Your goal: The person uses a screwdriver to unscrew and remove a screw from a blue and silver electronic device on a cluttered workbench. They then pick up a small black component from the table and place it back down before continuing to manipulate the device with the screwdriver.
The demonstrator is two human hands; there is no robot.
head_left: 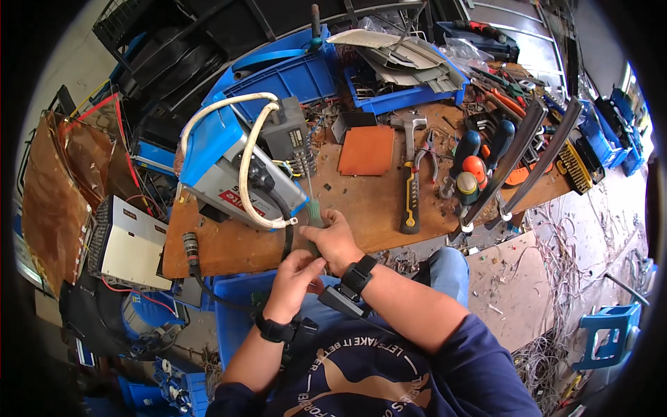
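Observation:
Both my hands meet over the front edge of the brown workbench (379,235). My right hand (336,244) is closed around a screwdriver (314,211) with a green handle, its shaft pointing away from me. Just below it, my left hand (294,283) has its fingers bent together; what they pinch is hidden. A black cable (287,240) runs from the machine down behind my left hand. The blue and grey machine (229,167) stands tilted on the bench at the left. A thick white cable (246,167) with a ring lug loops over its front, its end close to my right hand.
A hammer (410,181), an orange-brown plate (367,150), pliers (427,154) and several screwdrivers (464,149) lie to the right. Blue bins (281,87) stand behind. A cable connector (190,251) rests at the left edge. Loose wires (556,278) cover the floor at right.

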